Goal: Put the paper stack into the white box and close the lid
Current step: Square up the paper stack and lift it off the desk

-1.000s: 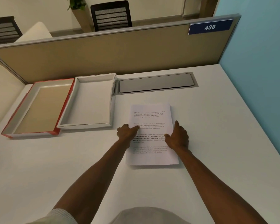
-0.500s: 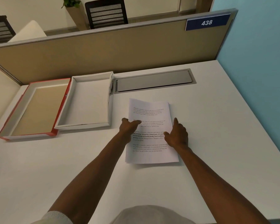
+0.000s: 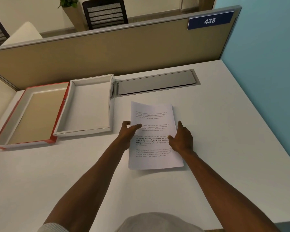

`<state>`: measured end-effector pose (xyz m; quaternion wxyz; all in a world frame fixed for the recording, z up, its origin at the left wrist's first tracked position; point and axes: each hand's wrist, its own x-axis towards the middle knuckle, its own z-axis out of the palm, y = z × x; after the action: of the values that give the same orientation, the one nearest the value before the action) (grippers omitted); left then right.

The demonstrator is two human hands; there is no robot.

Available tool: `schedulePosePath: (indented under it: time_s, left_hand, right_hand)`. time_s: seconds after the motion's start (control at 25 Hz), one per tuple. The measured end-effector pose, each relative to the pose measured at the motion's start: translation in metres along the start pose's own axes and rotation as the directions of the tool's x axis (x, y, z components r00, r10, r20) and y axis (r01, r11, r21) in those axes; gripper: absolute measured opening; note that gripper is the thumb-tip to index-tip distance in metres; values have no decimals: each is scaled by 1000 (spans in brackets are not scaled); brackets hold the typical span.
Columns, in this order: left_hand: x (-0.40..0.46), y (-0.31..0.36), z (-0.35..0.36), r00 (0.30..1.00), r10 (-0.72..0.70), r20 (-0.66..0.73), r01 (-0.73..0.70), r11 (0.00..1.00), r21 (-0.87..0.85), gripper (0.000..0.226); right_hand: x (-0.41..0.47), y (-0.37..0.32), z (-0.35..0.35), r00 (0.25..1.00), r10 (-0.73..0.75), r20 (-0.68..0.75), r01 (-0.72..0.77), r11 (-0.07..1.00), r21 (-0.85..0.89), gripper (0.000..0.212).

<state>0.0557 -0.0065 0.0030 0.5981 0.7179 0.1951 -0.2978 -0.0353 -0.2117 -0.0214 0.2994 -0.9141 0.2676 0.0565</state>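
Paper stack (image 3: 155, 136), printed side up, is seen on the desk (image 3: 224, 131), just right of the white box (image 3: 86, 104) and in front of the grey cable flap (image 3: 156, 83). Compared with half a second ago, its left edge is now raised a little off the desk, and a slight curl is seen at the far left corner; a second ago the sheets were lying flat. The stack is pinched at its left edge by the left hand (image 3: 126, 133), thumb laid on top of the page and fingers curled beneath, where earlier that hand was only pressed against the edge. The right edge is gripped by the right hand (image 3: 182, 139), thumb on the printed face and index finger stretched forward along the side; this grip is much as it was before. The near edge is fanned slightly, several sheets being shown.

The white box is left open and empty, its near wall close beside the left hand but not touched. The red-edged lid (image 3: 28, 114) is lying upside down against the box's left side, unmoved from earlier. Behind both, the tan partition (image 3: 107, 52) is seen, with a blue plate marked 438 (image 3: 210, 20) at its right end.
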Motion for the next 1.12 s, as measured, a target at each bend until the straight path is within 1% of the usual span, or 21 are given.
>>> schedulePosePath:
  time_s: [0.08,0.2,0.24,0.28,0.36,0.4,0.44,0.52,0.6,0.72,0.8,0.88,0.92,0.96,1.0,1.04,1.08,1.12]
  left_hand:
    - [3,8,1,999,-18,-45,18,1000,-7,64]
    - [10,25,7,985,-91,-147,101,993,66,92]
    - [12,28,10,978,-118,-171,133,988,76,96]
    - [15,31,12,977,-128,-169,144,986,86,91]
    - [18,34,15,989,-117,-86,127,984,125,66]
    - [20,36,14,993,-113,-46,118,983,142,58]
    - [21,38,14,994,-111,-23,113,982,148,57]
    - [23,39,14,996,-88,-33,91,985,147,52]
    - [24,37,18,996,-8,-84,24,982,189,44]
    - [19,29,26,976,157,-149,-116,961,251,34]
    - [12,24,26,963,225,-151,-190,958,214,35]
    - [3,20,23,954,277,-118,-261,956,137,34]
    - [-2,18,21,948,305,-94,-295,950,101,32]
    - [-8,17,18,941,331,-74,-326,943,69,30]
    - [-15,16,16,934,352,-59,-351,936,39,28]
    - [-21,15,13,927,371,-50,-371,929,6,28]
    - [-27,13,10,920,389,-41,-390,920,-27,28]
    - [-32,12,7,912,409,-34,-410,910,-59,30]
  right_hand:
    - [0,0,1,1000,0,1,0,1000,5,91]
    - [0,0,3,1000,-5,-1,5,1000,4,91]
    - [0,1,3,1000,-4,-2,4,1000,8,90]
    - [0,1,3,1000,-1,-2,1,1000,15,90]
    - [0,3,5,1000,6,-2,-6,1000,29,91]
    - [1,3,5,1000,10,-2,-10,999,38,91]
    - [2,4,6,1000,14,-2,-14,999,48,91]
    - [3,5,7,1000,15,3,-15,998,63,91]
    - [3,6,8,1000,11,-1,-11,998,59,91]
    - [4,7,7,1000,0,-7,0,998,64,89]
    - [4,8,6,1000,-5,-1,5,995,99,88]
    - [7,10,0,1000,24,-8,-22,982,186,88]
    - [9,9,-4,998,66,-16,-59,962,265,90]
    - [13,7,-10,993,122,-3,-112,918,381,93]
    - [16,3,-18,984,169,48,-169,836,521,95]
    - [18,-3,-26,976,175,128,-216,729,650,95]
    - [20,-8,-34,968,130,212,-247,625,741,90]
    - [21,-13,-41,961,56,269,-254,560,789,78]
